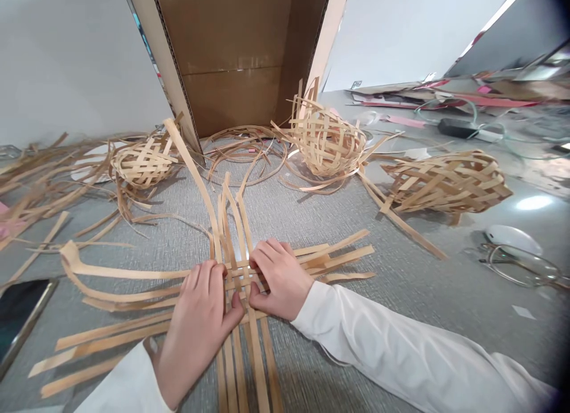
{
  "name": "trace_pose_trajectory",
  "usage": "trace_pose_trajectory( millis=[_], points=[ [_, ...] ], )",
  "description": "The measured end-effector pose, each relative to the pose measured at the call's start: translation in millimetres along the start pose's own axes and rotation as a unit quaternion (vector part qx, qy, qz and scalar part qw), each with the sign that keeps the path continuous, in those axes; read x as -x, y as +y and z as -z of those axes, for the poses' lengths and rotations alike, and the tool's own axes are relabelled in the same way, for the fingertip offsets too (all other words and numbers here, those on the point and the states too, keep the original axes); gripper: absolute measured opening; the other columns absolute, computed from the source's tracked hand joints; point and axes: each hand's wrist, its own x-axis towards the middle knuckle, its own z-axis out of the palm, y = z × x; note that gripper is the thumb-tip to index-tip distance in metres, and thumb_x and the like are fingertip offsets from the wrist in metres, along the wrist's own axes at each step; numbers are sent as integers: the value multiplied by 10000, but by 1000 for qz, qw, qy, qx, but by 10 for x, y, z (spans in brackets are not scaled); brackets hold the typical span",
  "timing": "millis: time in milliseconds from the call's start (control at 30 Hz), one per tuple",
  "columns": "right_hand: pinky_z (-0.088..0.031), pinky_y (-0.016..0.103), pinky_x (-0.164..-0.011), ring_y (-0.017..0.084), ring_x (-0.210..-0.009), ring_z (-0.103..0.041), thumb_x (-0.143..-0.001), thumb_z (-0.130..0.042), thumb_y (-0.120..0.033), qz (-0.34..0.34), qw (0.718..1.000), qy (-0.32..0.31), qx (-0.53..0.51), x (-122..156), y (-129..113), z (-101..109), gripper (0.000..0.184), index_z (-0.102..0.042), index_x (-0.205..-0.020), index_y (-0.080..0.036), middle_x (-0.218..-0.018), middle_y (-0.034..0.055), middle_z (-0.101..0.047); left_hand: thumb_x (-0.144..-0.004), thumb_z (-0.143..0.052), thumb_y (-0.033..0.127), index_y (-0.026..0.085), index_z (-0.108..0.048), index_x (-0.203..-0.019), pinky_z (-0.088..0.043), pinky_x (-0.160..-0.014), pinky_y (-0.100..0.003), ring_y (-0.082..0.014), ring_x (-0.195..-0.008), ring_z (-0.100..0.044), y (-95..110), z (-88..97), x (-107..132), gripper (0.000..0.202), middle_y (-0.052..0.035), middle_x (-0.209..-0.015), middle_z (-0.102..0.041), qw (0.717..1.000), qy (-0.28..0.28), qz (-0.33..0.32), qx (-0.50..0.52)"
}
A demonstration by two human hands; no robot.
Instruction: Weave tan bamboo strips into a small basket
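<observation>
Flat bamboo strips [236, 341] cross in a loose open weave on the grey table, with long ends fanning out on all four sides. On the weave's left part lies my left hand [200, 315], fingers curled over the strips and thumb pressed near the centre. My right hand [280, 276] pinches strips at the right side of the crossing, its thumb and bent fingers close together. The strip parts under both hands are hidden. One long strip [193, 169] rises from the weave toward the box.
Behind the weave stands an open cardboard box [240, 92]. Woven bamboo pieces [327, 136] lie around it, one [449, 184] to the right. Loose strips [98, 193] clutter the left. A phone [22, 312] rests at the left edge; eyeglasses [521, 264] lie at the right.
</observation>
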Motion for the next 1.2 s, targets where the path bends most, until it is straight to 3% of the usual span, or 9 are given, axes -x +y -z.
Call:
trace_pose_trajectory(
  millis=[167, 400, 800, 967, 1200],
  points=[
    [-334, 332, -683, 210, -765, -430, -588, -493, -186, -4, 1000, 3, -6, 23, -11, 9, 169, -512, -750, -141, -780, 58, -521, -759, -442, 225, 137, -465, -875, -439, -703, -402, -255, -786, -492, -5, 11, 18, 147, -79, -814, -493, 1000, 6, 8, 2],
    [-347, 373, -765, 234, -867, -423, -648, -520, -207, -8, 1000, -15, -9, 35, -27, 50, 300, -530, -941, -141, -927, 83, -507, -751, -473, 294, 140, -479, -949, -430, -737, -427, -271, -840, -479, -10, 38, 34, 251, -107, -911, -501, 998, 22, 32, -38],
    [-358, 373, -763, 227, -857, -427, -723, -515, -207, -12, 999, -36, 4, 25, -39, 83, 216, -546, -924, -135, -920, 85, -501, -762, -457, 318, 133, -474, -1021, -428, -762, -442, -286, -894, -483, -35, -13, 45, 319, -124, -957, -512, 998, 17, 31, -55],
    [-366, 379, -765, 240, -871, -423, -747, -572, -294, -13, 999, -36, 1, 22, -26, 77, 246, -544, -931, -133, -940, 93, -508, -765, -452, 294, 81, -479, -1027, -420, -789, -455, -288, -891, -471, -40, -17, 31, 339, -137, -945, -505, 999, 6, 33, -31],
    [-362, 381, -757, 239, -874, -444, -733, -626, -390, -19, 999, -38, -5, 20, -11, 69, 337, -530, -963, -163, -953, 82, -503, -761, -463, 286, 127, -515, -1040, -432, -738, -439, -280, -861, -458, -40, 17, 18, 325, -111, -921, -468, 998, -28, 39, -34]
  ],
)
